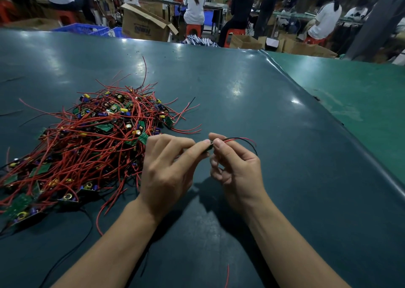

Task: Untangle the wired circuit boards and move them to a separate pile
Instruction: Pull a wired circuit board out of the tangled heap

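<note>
A big tangled heap of small green circuit boards with red and black wires (87, 139) lies on the left half of the dark green table (241, 86). Just right of the heap, above the table, both hands meet on one small circuit board (209, 147), mostly hidden by fingertips. My left hand (168, 169) pinches its left side with thumb and forefinger. My right hand (236, 167) pinches its right side, where a red and a black wire (243, 140) loop out to the right.
A loose red wire end (227, 274) and black wires (72, 250) lie near the front edge. The table's right edge (328, 121) runs diagonally, with a lighter green table (355, 95) beyond. Seated people, cardboard boxes (144, 25) and blue crates (83, 28) fill the background.
</note>
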Demonstrator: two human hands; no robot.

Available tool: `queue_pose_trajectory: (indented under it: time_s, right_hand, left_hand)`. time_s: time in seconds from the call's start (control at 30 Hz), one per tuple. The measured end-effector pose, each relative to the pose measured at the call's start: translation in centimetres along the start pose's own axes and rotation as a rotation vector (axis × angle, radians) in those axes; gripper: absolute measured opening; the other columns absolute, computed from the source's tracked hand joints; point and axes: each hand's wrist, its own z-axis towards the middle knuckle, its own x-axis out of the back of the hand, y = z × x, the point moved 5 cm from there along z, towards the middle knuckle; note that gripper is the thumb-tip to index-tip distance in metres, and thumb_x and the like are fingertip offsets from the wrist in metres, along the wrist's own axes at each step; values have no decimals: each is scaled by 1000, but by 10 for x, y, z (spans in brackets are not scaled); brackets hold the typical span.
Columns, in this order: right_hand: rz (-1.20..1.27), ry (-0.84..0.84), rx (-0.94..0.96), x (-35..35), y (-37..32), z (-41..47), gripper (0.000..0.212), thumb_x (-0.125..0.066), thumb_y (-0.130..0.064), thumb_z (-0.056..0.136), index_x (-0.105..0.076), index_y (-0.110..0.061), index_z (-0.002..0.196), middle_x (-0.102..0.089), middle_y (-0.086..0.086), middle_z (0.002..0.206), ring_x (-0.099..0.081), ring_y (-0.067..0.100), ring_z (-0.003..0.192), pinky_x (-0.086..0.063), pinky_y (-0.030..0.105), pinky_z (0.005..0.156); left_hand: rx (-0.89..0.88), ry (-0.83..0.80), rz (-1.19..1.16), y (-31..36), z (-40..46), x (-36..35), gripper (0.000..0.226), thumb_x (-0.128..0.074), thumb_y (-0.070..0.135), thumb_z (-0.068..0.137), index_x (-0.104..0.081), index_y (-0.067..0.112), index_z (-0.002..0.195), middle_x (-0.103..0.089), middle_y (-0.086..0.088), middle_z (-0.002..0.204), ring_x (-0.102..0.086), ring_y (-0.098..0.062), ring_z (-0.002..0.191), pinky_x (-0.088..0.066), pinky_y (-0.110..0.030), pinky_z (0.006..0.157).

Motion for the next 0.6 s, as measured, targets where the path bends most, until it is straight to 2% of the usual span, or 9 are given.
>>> queue_pose_trajectory:
  time_s: [0.1,0.33,0.43,0.6]
  right_hand:
    - [0,82,-2,2,3,2,14,-66,-10,86,-79,-11,82,-63,-2,68,-48,8,49,-32,17,38]
    - [-287,349,132,22,-6,5,15,-68,-16,91,-78,-16,79,-61,-6,66,-45,8,44,-33,18,39]
    - [-271,351,65,26,-3,7,25,-64,-21,94,-77,-17,74,-57,-9,61,-44,8,43,-31,17,38]
    - [-134,337,-59,32,2,12,42,-56,-25,98,-74,-17,60,-47,-7,51,-38,8,40,-27,17,36]
  left_hand:
    - [52,-99,0,-6,0,-7,22,-69,22,93,-74,7,107,-66,-5,87,-57,-27,74,-43,-43,66]
    - [161,-208,0,-21,-4,-11,26,-65,27,93,-72,3,101,-66,-8,87,-60,-31,73,-45,-40,66]
    - [201,-250,-76,-21,-4,-13,24,-66,24,91,-71,3,102,-65,-8,88,-64,-29,72,-53,-40,60]
    - [175,-281,-62,-21,-4,-13,23,-66,27,92,-72,7,102,-66,-4,89,-66,-24,72,-53,-38,54]
